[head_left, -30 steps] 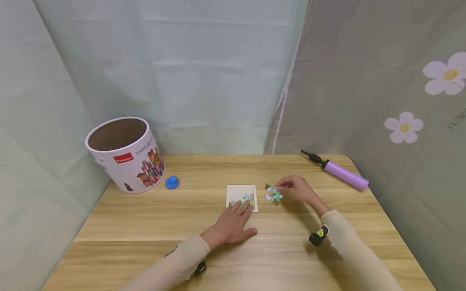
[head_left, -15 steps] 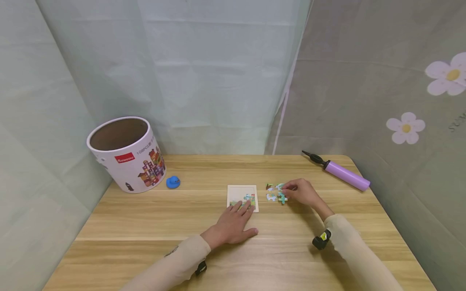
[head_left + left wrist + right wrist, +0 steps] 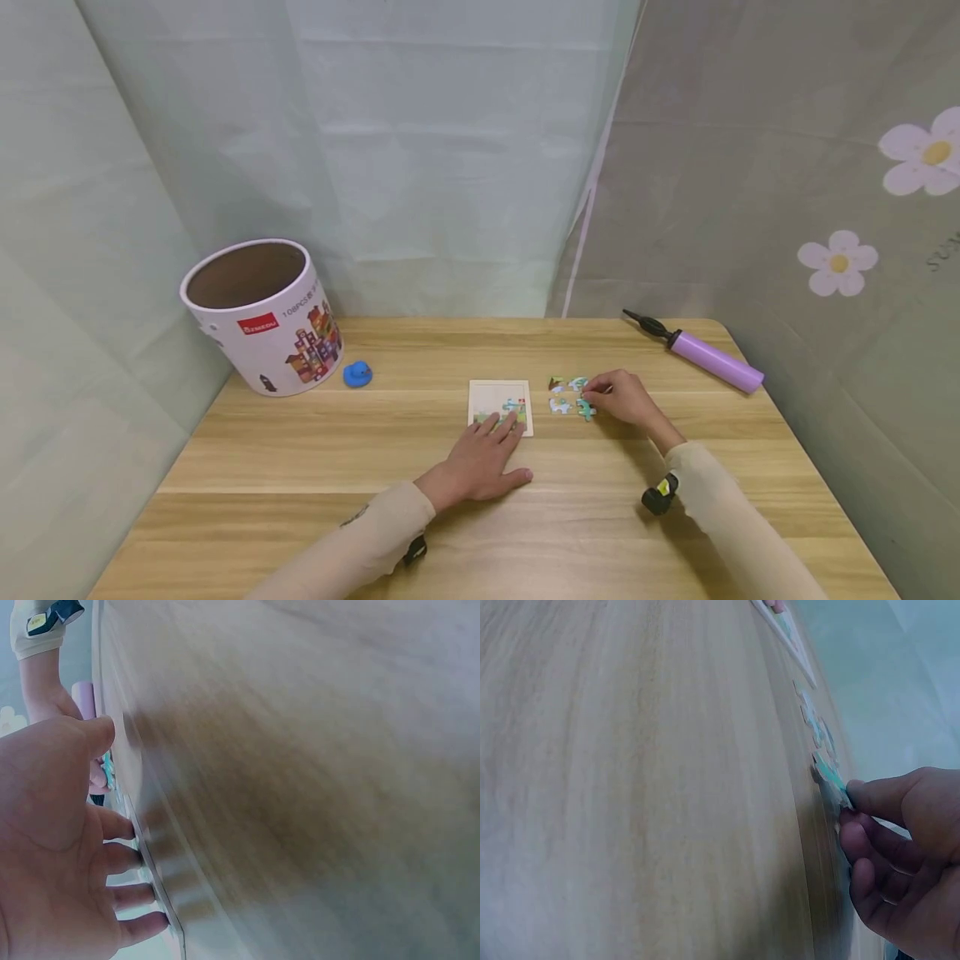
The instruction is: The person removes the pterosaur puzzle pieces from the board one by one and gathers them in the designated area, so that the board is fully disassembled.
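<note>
A small square puzzle tray (image 3: 487, 392) lies mid-table, its lower part filled with coloured pieces. My left hand (image 3: 482, 462) rests with spread fingers over the tray's near edge, covering some of the picture. To the right of the tray, my right hand (image 3: 621, 398) pinches a teal puzzle piece (image 3: 587, 409) between thumb and fingers. In the right wrist view this piece (image 3: 829, 776) is tilted, one edge raised at the thumb tip. Beside it lie several loose puzzle pieces: a green-brown one (image 3: 556, 384), a pale blue one (image 3: 559, 406) and another (image 3: 577, 384) behind.
A large white bucket (image 3: 262, 350) with a block picture stands at the back left. Next to it sits a blue rubber duck (image 3: 357, 374). A purple hand pump (image 3: 716, 362) with a black nozzle lies at the back right. Curtains rise behind the wooden table (image 3: 420, 350).
My right hand has moved slightly right with the teal piece, drawing it away from the other pieces, which now show separately. My left hand stays on the tray.
</note>
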A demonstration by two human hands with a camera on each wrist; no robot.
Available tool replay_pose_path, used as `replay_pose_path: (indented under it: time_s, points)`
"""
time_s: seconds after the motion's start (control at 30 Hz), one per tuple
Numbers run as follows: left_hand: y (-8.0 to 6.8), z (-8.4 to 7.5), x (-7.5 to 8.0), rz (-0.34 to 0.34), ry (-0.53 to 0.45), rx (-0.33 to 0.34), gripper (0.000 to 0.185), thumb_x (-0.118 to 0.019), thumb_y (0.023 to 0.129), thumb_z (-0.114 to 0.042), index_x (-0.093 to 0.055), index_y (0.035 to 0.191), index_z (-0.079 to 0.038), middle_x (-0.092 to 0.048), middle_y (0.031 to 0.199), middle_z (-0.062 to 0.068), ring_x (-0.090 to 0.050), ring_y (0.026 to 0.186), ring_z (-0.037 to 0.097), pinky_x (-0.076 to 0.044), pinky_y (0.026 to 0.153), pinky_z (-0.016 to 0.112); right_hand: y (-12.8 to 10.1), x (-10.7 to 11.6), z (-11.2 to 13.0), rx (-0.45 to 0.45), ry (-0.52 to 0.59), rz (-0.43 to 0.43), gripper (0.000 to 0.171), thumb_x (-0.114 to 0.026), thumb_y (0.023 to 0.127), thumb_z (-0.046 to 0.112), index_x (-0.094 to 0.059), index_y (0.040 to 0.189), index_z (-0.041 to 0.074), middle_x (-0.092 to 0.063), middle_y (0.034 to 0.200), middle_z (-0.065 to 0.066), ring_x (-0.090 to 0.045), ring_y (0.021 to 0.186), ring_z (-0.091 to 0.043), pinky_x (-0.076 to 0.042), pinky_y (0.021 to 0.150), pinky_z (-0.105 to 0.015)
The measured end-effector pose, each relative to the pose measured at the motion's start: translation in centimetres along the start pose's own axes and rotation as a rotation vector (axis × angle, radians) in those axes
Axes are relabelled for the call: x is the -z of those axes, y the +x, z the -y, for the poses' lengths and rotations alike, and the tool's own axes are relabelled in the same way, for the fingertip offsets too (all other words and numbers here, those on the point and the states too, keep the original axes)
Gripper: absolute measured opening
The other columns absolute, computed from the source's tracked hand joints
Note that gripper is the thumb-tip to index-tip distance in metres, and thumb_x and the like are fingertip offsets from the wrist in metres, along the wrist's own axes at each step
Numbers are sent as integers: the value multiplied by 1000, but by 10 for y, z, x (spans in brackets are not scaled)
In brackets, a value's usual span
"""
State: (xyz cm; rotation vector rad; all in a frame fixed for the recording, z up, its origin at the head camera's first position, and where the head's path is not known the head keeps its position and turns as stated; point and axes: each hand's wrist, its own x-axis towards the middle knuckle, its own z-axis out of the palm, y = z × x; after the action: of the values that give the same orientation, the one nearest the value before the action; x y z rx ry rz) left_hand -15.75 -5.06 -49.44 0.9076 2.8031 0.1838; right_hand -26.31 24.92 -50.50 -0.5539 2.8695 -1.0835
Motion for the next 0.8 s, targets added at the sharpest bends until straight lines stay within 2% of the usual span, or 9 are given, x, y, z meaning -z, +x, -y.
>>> replay_pose_path:
  time_s: [0.37, 0.57, 0.8]
  points:
    - [2, 0, -2, -9, 19, 13, 75, -42, 103, -60, -36, 159, -10, -30, 167, 11, -32, 151, 35, -34, 118, 54, 1, 0, 3, 9, -45, -12, 5, -75, 92, 11, -79, 91, 7, -75, 86, -2, -63, 77, -14, -51, 72, -35]
    - [2, 0, -2, -11, 20, 14, 74, -43, 104, -59, -37, 159, -10, -31, 166, 11, -34, 150, 36, -35, 118, 53, 3, 2, 15, 11, -55, -10, 8, -74, 93, 14, -79, 94, 8, -76, 90, -3, -66, 78, -16, -54, 73, -37]
    - [2, -1, -1, -12, 42, 19, 73, -42, 104, -58, -38, 158, -9, -35, 164, 12, -35, 149, 36, -33, 119, 49, 11, -1, 31, 51, -36, 30, 13, -72, 95, 16, -79, 103, 7, -76, 96, -4, -67, 81, -16, -56, 77, -38]
